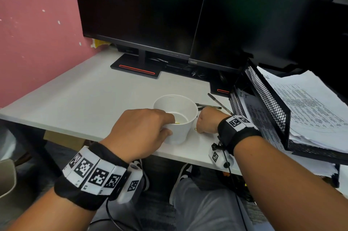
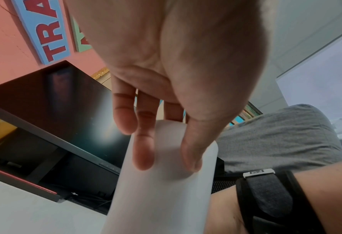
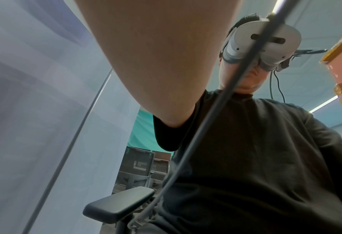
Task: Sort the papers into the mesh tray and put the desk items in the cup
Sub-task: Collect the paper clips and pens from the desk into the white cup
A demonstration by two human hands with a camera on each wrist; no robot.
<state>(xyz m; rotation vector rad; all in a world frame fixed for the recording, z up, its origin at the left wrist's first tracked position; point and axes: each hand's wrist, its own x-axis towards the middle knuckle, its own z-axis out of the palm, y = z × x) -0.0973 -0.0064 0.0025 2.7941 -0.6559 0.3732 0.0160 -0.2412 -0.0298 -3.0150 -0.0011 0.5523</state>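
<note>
Now my left hand (image 1: 139, 129) has its grip around the white cup (image 1: 177, 115) on the table (image 1: 79, 95); my right hand (image 1: 207, 121) sits curled beside it, grip unclear.

I see black wristbands (image 1: 88, 191) ringed with white square-coded tags, a black cable (image 3: 216, 120), black shirt (image 3: 266, 158), grey trousers (image 1: 207, 210), white headset (image 3: 262, 42).

The right monitor (image 1: 244, 29) carries a "ThinkVision" mark on its lower bezel, barely legible. A blue wall sign (image 2: 46, 33) shows red letters "TRA", cut off by the frame edge. A sheet in the mesh tray (image 1: 267, 99) bears handwritten "I T".
</note>
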